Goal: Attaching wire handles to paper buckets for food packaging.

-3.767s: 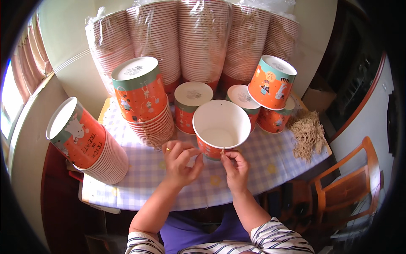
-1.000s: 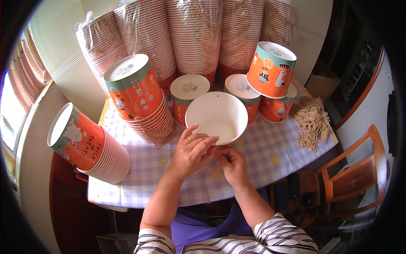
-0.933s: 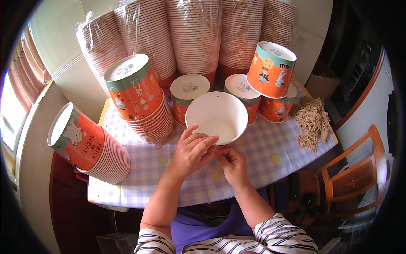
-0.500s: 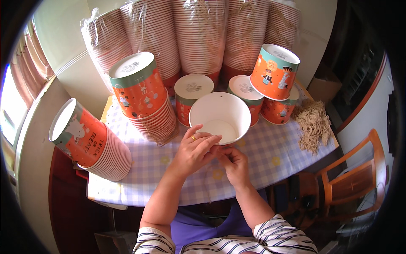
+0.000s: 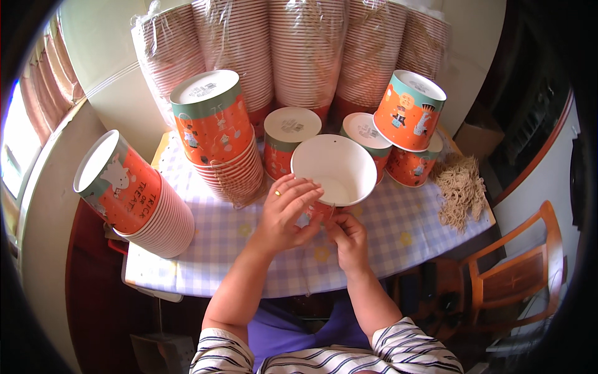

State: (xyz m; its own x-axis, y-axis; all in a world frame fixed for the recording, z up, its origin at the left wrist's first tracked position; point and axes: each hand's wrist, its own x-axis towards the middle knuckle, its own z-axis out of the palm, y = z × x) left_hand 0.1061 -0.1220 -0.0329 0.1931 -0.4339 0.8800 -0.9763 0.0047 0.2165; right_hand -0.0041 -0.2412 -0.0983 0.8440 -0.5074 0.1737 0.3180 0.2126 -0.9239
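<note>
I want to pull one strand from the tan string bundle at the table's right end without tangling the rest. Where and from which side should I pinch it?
Probably at the loose ends of the string bundle, coming from the near side. The strands run roughly from the cups toward the table edge, so a pull along them should slide one free. The far end lies against an orange cup, leaving less room for fingers there.

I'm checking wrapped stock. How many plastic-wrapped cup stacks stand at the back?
4 show: far-left stack, left-centre stack, centre stack, right stack. A fifth may sit at the far right, partly hidden.
</note>
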